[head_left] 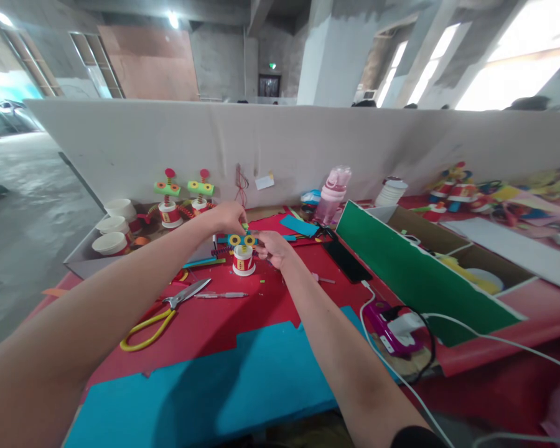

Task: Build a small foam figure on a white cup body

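Note:
A small paper-cup figure point(244, 261) stands upright on the red tabletop. Its cup is red and white, with a blue paper head point(241, 240) bearing yellow ring eyes and coiled dark arms at the sides. From above, my left hand point(231, 218) pinches a small green paper piece point(245, 228) at the top of the head. My right hand point(271, 247) is closed at the head's right end, steadying the figure; its fingertips are partly hidden. Yellow-handled scissors point(168, 311) and a pen point(221, 295) lie nearer to me.
Two finished-looking figures point(170, 211) with green heads stand at the back left beside white cups point(109, 242). Blue card point(205, 379) covers the front edge. A pink bottle point(332, 196), phone point(346, 261), purple power strip point(392, 333) with cables and green-sided box point(415, 280) are rightward.

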Demonstrator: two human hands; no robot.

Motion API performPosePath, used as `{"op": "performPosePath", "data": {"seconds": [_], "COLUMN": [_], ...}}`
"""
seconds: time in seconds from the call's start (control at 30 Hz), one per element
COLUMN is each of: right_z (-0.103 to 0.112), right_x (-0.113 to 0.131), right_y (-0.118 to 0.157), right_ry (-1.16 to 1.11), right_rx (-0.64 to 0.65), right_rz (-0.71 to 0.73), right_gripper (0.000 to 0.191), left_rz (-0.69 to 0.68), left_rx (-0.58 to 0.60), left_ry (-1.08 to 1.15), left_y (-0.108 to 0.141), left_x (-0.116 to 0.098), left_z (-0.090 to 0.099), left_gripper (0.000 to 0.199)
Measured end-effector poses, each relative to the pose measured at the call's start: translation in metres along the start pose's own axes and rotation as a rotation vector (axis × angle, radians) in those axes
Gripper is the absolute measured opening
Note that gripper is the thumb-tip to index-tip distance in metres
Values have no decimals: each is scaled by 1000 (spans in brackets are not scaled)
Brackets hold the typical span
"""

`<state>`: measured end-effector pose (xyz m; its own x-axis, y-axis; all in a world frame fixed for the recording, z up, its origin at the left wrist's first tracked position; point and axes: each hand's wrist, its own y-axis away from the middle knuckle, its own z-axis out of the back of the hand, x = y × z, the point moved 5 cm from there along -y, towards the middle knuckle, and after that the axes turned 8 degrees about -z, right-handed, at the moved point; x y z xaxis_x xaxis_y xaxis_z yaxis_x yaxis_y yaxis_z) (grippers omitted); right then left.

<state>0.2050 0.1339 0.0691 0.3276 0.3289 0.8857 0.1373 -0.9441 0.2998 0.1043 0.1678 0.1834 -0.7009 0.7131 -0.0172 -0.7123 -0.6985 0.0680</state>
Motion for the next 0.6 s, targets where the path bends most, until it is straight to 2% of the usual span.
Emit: {"op": "performPosePath", "data": {"seconds": [0.17,0.23,0.3,0.37,0.43,0.6], "right_z": [3,3,2,0,-1,-2], "right_x": [-1,-1,-1,-1,-1,0], "right_y": [0,-1,-1,0,1,3], "right_ry": [-4,10,27,37,40,49], "right_rx": [-23,-23,-11,5,16,15], "right_rz": [9,7,12,15,16,38], "right_gripper": [23,21,17,16,15,15], "left_rz": [-15,-49,-150,-289,-389,-390], "left_rx": [-46,-171,-321,-404,-429,-473], "left_ry": [151,172,143,107,76,2], "left_y": [17,29,40,47,48,35], "left_x": [9,9,3,-5,-10,-5], "left_z": [13,22,28,24,13,-10], "left_gripper": [55,51,39,27,20,18]}}
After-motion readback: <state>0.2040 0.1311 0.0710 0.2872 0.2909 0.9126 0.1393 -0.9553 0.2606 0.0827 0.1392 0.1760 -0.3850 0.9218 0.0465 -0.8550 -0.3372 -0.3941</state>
